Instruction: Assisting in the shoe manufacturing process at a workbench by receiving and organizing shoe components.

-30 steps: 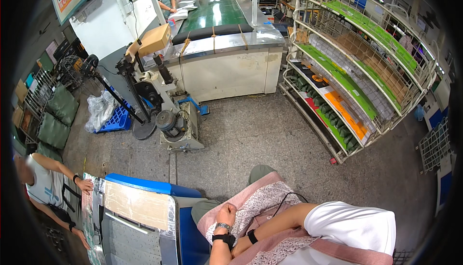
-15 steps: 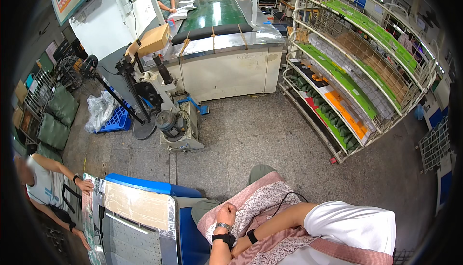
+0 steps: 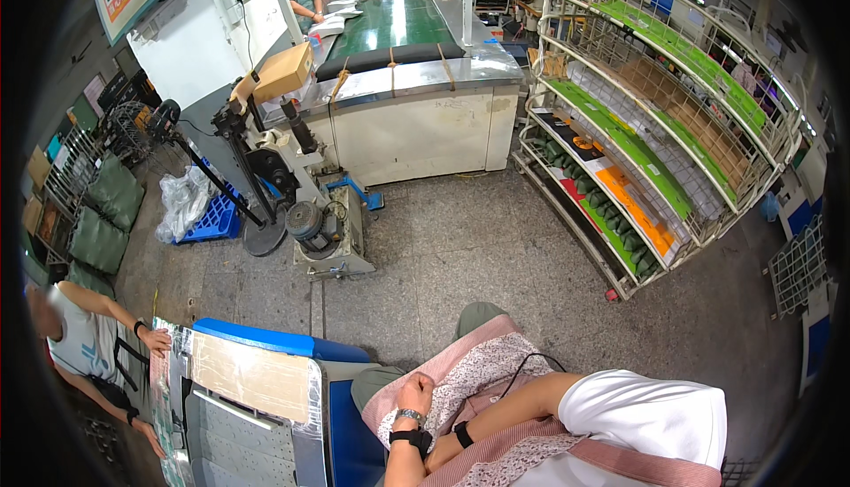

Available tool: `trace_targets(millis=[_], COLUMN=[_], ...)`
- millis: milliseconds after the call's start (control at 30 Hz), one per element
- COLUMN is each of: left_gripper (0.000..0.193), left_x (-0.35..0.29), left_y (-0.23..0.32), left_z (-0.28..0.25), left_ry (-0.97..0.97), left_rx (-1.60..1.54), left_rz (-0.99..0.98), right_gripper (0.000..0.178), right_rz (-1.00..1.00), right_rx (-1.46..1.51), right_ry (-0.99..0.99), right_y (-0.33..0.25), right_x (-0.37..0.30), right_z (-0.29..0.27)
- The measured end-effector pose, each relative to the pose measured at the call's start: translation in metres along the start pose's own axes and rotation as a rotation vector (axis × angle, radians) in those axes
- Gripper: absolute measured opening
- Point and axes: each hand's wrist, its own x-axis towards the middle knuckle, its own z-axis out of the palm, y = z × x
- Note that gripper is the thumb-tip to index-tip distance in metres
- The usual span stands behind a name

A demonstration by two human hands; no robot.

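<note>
My left hand (image 3: 414,393) rests closed on my lap, its fingers curled and nothing visible in them. A metal watch and a black band circle that wrist. Under it lies a pink striped apron (image 3: 474,376) with a floral panel and a dark cord across it. My right forearm (image 3: 513,407) crosses from the right toward the left one. Its wrist wears a black band, and my right hand (image 3: 436,458) is mostly hidden behind the left forearm. Just left of my lap stands a blue and grey machine (image 3: 350,416) with a brown sheet (image 3: 252,372) on top.
A person (image 3: 84,336) at the lower left has both hands on the machine's far side. A wire rack (image 3: 611,288) with green boards stands right. Ahead are a motor unit (image 3: 310,226), a cardboard box (image 3: 283,71) and a green conveyor (image 3: 394,22) with people beside it.
My hands and arms have not moved. At the far conveyor, a worker's outstretched arm has drawn back and the pale pieces on the belt have shifted.
</note>
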Motion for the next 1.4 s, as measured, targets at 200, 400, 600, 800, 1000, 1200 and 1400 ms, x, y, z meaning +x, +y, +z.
trace_targets(millis=[200, 400, 600, 800, 1000, 1200, 1400], left_gripper=[0.02, 0.02, 0.02, 0.021, 0.021, 0.021, 0.021], left_x=[-0.001, -0.002, -0.002, -0.001, -0.001, 0.001, -0.001], left_y=[0.006, 0.006, 0.007, 0.004, 0.0, 0.003, -0.001], left_z=[-0.003, -0.004, -0.004, -0.002, 0.0, 0.0, 0.0], left_ry=[-0.021, -0.001, -0.006, 0.004, 0.005, 0.004, 0.007], left_rx=[-0.015, -0.014, -0.018, -0.007, -0.016, -0.011, -0.021], left_rz=[-0.024, -0.019, -0.017, -0.017, -0.015, 0.01, -0.012], right_gripper=[0.047, 0.045, 0.042, 0.044, 0.045, 0.045, 0.043], right_rz=[-0.098, -0.101, -0.049, -0.01, -0.034, -0.087, 0.005], right_rx=[-0.013, 0.009, -0.032, -0.041, -0.008, 0.001, -0.051], right_ry=[0.032, 0.021, 0.004, 0.062, 0.044, 0.042, 0.013], right_y=[0.002, -0.021, -0.006, -0.011, -0.021, 0.029, -0.021], right_x=[0.003, -0.006, 0.001, -0.009, -0.01, 0.01, -0.01], right_z=[0.003, -0.016, -0.004, -0.005, -0.015, 0.023, -0.013])
